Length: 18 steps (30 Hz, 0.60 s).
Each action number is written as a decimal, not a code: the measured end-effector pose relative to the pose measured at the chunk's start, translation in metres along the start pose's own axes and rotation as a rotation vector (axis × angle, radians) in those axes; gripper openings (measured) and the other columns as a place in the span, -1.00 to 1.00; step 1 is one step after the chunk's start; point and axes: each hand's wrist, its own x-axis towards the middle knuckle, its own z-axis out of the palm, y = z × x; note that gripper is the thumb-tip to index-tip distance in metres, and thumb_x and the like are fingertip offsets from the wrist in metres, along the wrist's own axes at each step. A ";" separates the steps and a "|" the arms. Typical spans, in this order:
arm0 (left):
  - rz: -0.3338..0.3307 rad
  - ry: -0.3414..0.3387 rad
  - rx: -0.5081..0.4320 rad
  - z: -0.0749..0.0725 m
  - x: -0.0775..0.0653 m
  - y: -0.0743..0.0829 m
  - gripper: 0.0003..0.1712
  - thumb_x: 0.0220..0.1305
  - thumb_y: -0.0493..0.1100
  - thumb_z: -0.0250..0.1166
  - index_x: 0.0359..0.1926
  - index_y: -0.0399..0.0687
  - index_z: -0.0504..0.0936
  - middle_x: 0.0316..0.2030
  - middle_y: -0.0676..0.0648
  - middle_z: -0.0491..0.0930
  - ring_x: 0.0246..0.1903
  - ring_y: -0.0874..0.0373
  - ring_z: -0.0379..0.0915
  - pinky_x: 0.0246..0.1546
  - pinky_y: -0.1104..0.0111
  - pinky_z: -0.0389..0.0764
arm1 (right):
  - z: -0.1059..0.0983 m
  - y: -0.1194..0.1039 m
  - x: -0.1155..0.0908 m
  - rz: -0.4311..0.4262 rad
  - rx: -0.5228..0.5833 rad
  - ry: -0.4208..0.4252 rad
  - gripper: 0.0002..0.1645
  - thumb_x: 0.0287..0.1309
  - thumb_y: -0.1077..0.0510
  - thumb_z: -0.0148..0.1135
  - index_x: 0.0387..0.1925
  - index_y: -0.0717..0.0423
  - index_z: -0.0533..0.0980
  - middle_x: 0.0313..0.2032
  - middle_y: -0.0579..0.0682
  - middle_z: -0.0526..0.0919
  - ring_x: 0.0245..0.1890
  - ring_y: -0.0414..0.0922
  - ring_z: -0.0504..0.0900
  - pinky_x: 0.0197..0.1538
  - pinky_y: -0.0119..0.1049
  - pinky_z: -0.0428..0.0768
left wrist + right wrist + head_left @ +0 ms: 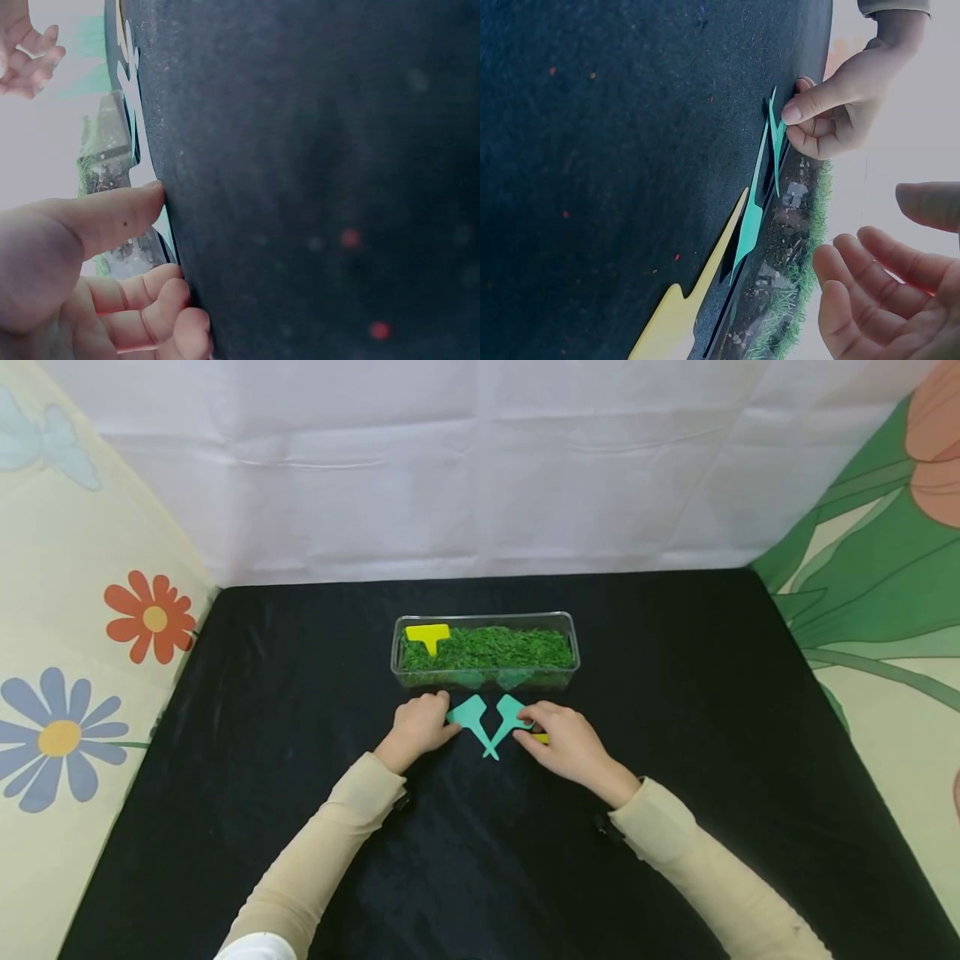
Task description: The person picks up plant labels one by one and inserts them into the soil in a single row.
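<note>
Two teal T-shaped plant labels lie on the black cloth with their pointed stems crossed. My left hand (pixel 422 727) pinches the head of the left teal label (pixel 468 713) between thumb and fingers, low over the cloth. Over the right teal label (pixel 507 712) hovers my right hand (pixel 568 740), its fingers loosely bent and the thumb apart from them. The right wrist view shows nothing between those fingers. A yellow plant label (pixel 676 309) lies beside the right teal label, mostly hidden by the right hand in the head view.
Just beyond the hands stands a clear plastic box (pixel 487 672) filled with green grass (pixel 498 647). Another yellow label (pixel 428 635) stands upright at its left end. A white cloth (pixel 480 485) hangs behind the table, with flower-painted panels on both sides.
</note>
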 end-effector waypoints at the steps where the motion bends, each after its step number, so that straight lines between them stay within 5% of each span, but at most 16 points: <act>1: 0.002 -0.002 0.005 0.000 0.001 0.000 -0.56 0.15 0.10 0.24 -0.16 -0.18 0.49 -0.37 -0.16 0.51 -0.47 -0.03 0.49 -0.59 0.22 0.46 | 0.000 0.000 0.000 -0.001 0.000 0.000 -0.71 0.09 0.14 0.23 -0.18 0.25 0.56 -0.26 0.10 0.60 -0.38 -0.08 0.60 -0.34 -0.25 0.55; 11: -0.026 -0.027 -0.006 -0.001 0.003 0.003 -0.58 0.14 0.07 0.26 -0.20 -0.19 0.50 -0.38 -0.15 0.50 -0.43 -0.04 0.49 -0.54 0.20 0.47 | 0.000 0.002 -0.002 -0.009 0.000 0.016 -0.72 0.07 0.15 0.26 -0.20 0.26 0.56 -0.28 0.09 0.61 -0.38 -0.08 0.60 -0.33 -0.25 0.55; 18: -0.019 -0.014 -0.059 -0.003 0.002 0.000 -0.80 0.24 -0.11 0.17 -0.43 -0.14 0.45 -0.59 -0.06 0.38 -0.61 0.07 0.37 -0.64 0.31 0.33 | 0.000 0.004 -0.004 -0.010 -0.005 0.023 -0.72 0.06 0.15 0.27 -0.21 0.25 0.57 -0.29 0.09 0.61 -0.38 -0.09 0.60 -0.33 -0.24 0.55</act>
